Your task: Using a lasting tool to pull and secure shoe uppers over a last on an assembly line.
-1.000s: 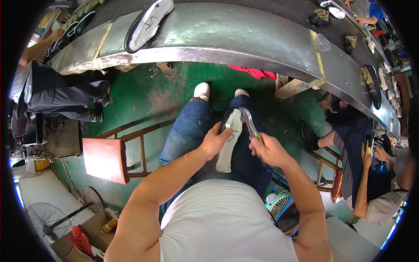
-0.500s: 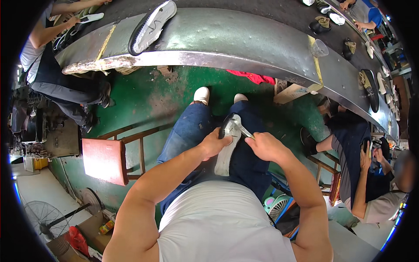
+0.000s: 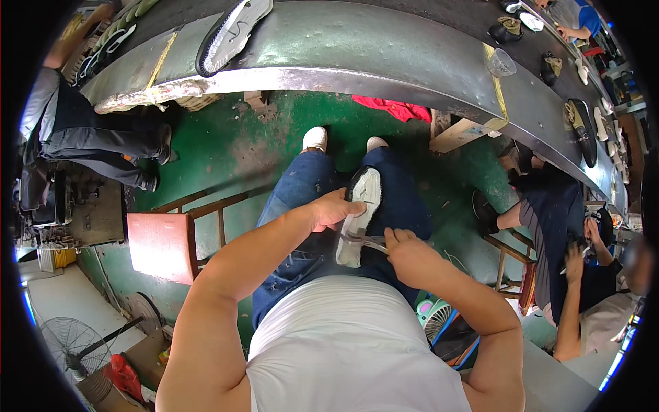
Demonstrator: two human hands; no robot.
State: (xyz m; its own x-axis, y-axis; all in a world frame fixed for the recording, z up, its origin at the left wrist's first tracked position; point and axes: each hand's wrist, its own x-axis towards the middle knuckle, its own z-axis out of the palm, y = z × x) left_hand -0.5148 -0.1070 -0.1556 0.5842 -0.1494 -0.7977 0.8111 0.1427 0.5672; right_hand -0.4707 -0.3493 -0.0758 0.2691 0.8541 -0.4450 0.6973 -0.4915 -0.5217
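Observation:
A half-made shoe [image 3: 366, 193] lies bottom up over my thighs, its underside whitish with a dark, gathered edge around the front. My left hand [image 3: 332, 210] grips it by the side near the middle, thumb pressed on the pale surface. My right hand [image 3: 412, 257] is closed around the handle of a slim metal hammer [image 3: 369, 243]. The hammer's head lies over the heel half of the shoe; its exact shape is blurred. On the metal-edged workbench [image 3: 357, 48] ahead rests a similar half-made shoe [image 3: 231, 38], also bottom up.
A stool with a reddish seat [image 3: 162, 246] stands at my left, a small green fan [image 3: 434, 317] at my right hip. A clear plastic cup [image 3: 502, 63] and several shoes sit along the bench. People work at both sides. A red cloth [image 3: 392, 108] lies beneath the bench.
The hammer has moved from the front of the shoe down toward its heel, with my right hand lower. The shoe has shifted slightly up; my left hand still holds it.

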